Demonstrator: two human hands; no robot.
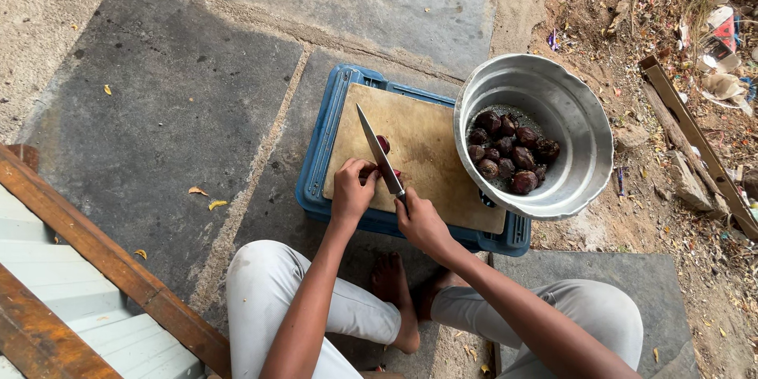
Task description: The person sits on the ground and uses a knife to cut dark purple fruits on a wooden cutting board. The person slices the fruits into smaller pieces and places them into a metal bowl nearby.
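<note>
Grey stone paving [189,103] is seen under a blue crate [316,166] topped by one wooden cutting board [418,142]. One knife [377,151] is gripped by the closed right hand [422,223]; a dark red fruit [383,144] is pinned by the curled left hand [353,188]. About ten more are held in one metal basin [568,103] overhanging the board's right edge.

My knife [377,151] has a smooth steel blade w/ a dull shine & a dark matt handle. The chopping board [418,150] is pale worn wood, matt & stained. Under it, a blue plastic crate [316,166], scuffed. The basin [568,103] is dull grey metal, smooth inside. The beets [512,150] look dark & rough-skinned. The paving [181,95] is rough grey stone.
</note>
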